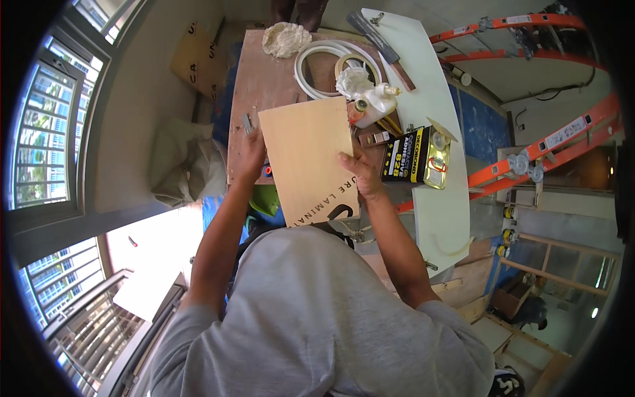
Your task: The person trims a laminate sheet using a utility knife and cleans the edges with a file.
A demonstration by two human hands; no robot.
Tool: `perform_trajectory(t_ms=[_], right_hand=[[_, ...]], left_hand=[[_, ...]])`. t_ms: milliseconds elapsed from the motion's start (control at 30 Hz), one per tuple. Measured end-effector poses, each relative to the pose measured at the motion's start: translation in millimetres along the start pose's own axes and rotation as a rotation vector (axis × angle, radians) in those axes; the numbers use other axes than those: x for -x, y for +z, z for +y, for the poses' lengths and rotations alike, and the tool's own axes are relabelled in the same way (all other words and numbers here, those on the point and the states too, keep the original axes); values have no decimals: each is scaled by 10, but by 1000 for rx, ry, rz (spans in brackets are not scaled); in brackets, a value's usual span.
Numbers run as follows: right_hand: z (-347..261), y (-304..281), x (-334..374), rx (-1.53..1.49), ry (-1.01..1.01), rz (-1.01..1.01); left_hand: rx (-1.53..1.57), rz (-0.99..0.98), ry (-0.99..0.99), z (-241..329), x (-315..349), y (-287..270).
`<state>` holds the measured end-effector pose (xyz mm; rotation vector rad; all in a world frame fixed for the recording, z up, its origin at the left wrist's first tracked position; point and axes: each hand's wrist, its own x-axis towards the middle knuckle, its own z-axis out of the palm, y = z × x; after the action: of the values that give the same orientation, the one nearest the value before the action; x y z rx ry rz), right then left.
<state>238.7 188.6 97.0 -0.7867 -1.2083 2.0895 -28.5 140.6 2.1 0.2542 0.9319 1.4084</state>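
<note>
A tan rectangular laminate sheet, with dark lettering at its near right corner, is tilted up in front of my body. My right hand grips its right edge, thumb on the face and fingers behind. Beside the left edge, my left hand is closed, and a small grey flat tool sticks out at its fingertips; its exact kind is unclear. Whether the left fingers also press on the sheet is hidden. Beyond the sheet lie white rolls of edging strip and a white plastic bottle on the brown board tabletop.
Right of my right hand stands a black and yellow adhesive tin on a long white panel. A crumpled cloth lies at the far edge, near another person's legs. Orange ladders stand at right; windows at left.
</note>
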Motion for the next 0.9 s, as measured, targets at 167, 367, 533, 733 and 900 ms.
perform_trajectory(t_ms=[167,367,533,733,900], right_hand=[[43,220,-156,98,-201,29],[-249,527,-451,502,-407,164],[-336,669,-495,605,-544,225],[-237,745,-562,763,-528,321],[-308,940,-505,584,-494,351]], left_hand=[[149,-413,120,435,1004,370],[-186,-59,417,549,1294,491],[-358,-36,489,682,1492,470],[-399,14,583,658,1642,553],[-328,77,558,656,1652,535]])
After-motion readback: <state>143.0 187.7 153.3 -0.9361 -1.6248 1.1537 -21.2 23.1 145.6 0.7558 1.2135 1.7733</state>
